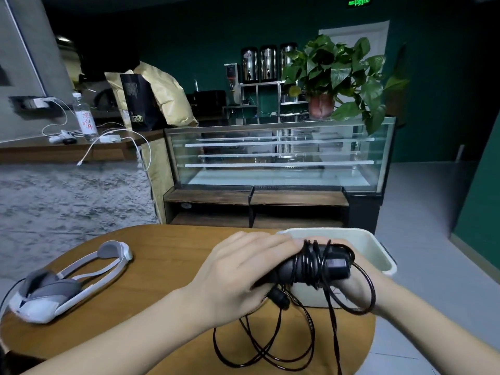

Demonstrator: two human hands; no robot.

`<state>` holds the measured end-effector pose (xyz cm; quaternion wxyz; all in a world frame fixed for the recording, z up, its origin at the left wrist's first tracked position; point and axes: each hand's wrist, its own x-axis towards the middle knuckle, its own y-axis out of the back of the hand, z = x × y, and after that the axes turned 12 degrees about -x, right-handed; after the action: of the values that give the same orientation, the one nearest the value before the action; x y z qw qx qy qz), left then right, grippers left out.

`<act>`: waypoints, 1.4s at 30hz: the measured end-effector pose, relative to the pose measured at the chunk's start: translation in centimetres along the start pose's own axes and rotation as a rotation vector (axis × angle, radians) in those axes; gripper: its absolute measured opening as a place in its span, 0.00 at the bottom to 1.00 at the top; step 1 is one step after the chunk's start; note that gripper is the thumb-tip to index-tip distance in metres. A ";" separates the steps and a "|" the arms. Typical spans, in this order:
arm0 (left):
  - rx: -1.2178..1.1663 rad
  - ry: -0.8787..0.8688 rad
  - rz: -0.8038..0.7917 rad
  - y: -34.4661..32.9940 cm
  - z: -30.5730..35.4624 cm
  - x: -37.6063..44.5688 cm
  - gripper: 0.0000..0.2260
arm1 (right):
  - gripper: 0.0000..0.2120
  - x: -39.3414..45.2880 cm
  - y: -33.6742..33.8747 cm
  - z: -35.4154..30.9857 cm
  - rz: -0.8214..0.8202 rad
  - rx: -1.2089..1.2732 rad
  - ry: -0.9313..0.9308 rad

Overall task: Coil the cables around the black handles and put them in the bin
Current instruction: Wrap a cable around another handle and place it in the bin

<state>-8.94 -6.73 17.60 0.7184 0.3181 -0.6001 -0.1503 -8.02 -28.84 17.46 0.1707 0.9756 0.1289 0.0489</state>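
A black handle (311, 266) lies across my two hands just above the round wooden table (162, 266), with several turns of thin black cable wound around it. My left hand (238, 272) grips the handle's left part from above. My right hand (357, 285) holds the right end from below and is mostly hidden behind the handle. Loose black cable (259, 347) hangs down from the handle and loops on the table at the front. The pale bin (378, 250) stands right behind the handle, at the table's right edge.
A white and grey headset (62, 288) lies on the table's left side. Beyond the table stand a glass display case (278, 155) with a potted plant (338, 74) on top and a counter (67, 150) at the left with a bottle and chargers.
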 end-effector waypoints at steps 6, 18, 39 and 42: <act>-0.055 0.271 0.246 -0.4 0.9 1.1 0.33 | 0.17 -2.2 -3.2 0.9 0.108 -0.268 0.134; 0.290 0.336 -0.016 1.1 -0.5 1.6 0.35 | 0.16 -6.1 -2.1 -5.2 0.276 -0.844 0.313; -0.039 0.146 -0.173 0.7 1.3 0.7 0.20 | 0.08 -1.3 5.4 -7.9 -0.151 -0.568 0.319; -0.133 0.103 -0.076 1.3 1.7 1.0 0.23 | 0.10 -0.9 4.9 -6.2 -0.197 -0.373 0.315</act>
<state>-10.52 -6.77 19.31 0.7616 0.2993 -0.5388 -0.2004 -8.59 -31.56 24.95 0.3295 0.8903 0.2370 0.2063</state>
